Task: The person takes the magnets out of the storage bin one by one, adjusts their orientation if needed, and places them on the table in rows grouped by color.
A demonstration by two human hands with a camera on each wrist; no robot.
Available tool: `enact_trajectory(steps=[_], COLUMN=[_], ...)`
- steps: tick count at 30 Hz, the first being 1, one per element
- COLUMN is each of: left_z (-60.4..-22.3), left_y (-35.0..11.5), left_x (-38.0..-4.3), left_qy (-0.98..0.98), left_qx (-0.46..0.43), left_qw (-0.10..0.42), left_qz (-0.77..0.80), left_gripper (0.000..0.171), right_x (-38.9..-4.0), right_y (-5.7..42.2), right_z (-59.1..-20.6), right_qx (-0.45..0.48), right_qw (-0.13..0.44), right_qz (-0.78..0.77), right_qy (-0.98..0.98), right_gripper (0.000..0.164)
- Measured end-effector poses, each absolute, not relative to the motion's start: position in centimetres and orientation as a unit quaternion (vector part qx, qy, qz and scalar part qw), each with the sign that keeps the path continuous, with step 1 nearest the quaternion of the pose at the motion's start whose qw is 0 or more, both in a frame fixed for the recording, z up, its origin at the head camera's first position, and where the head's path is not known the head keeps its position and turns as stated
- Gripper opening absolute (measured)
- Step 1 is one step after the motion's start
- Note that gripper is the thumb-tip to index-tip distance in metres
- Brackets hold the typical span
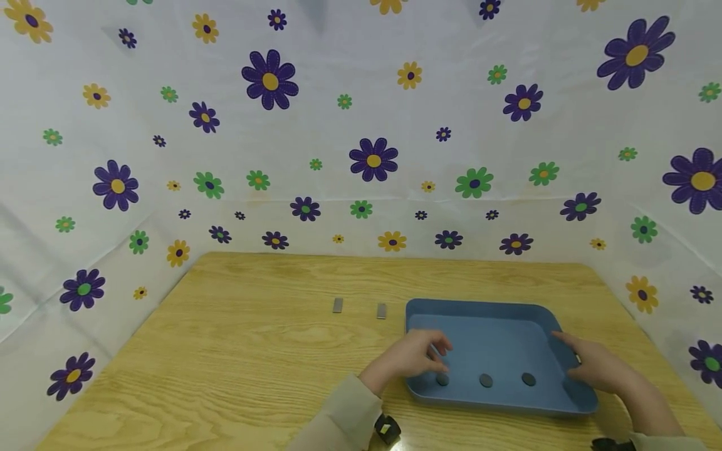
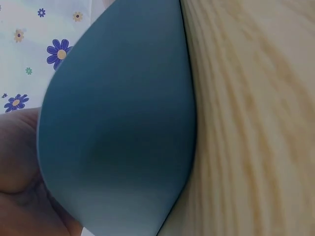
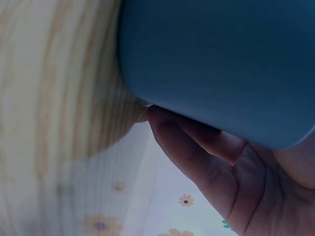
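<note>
A shallow blue tray (image 1: 496, 335) stands at the right of the wooden table. Three dark round discs sit in a row inside it: a left disc (image 1: 442, 379), a middle disc (image 1: 486, 380) and a right disc (image 1: 528, 379). My left hand (image 1: 414, 355) reaches over the tray's left wall, thumb and fingers apart, the thumb right by the left disc. The tray's outer wall (image 2: 118, 108) hides most of that hand in the left wrist view. At the right end, my right hand (image 1: 600, 363) grips the tray's side, its fingers (image 3: 187, 152) against the outer wall.
Two small grey rectangular pieces lie on the table left of the tray: a left piece (image 1: 337, 305) and a right piece (image 1: 381, 311). A white cloth (image 1: 327, 125) with printed flowers surrounds the back and sides of the table (image 1: 225, 351).
</note>
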State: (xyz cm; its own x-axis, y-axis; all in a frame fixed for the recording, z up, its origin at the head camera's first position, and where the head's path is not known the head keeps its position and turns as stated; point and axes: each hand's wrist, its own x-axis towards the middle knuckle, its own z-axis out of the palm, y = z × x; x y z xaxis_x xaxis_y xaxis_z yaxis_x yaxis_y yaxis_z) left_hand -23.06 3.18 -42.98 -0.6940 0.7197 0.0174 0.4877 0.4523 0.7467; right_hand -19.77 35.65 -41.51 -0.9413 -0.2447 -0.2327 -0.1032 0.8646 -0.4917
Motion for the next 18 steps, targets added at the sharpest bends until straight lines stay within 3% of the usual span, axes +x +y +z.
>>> enact_trajectory(steps=[18], left_z=[-42.85], left_y=[3.43], left_x=[-22.5], left_qy=[0.89], left_qx=[0.404], left_qw=[0.094], left_qz=[0.188], left_gripper=[0.028], right_x=[-20.02], right_y=[35.76], right_z=[-41.96], right_qx=[-0.087], right_qw=[0.152], right_qz=[-0.235], right_qy=[0.956], right_gripper=[0.065])
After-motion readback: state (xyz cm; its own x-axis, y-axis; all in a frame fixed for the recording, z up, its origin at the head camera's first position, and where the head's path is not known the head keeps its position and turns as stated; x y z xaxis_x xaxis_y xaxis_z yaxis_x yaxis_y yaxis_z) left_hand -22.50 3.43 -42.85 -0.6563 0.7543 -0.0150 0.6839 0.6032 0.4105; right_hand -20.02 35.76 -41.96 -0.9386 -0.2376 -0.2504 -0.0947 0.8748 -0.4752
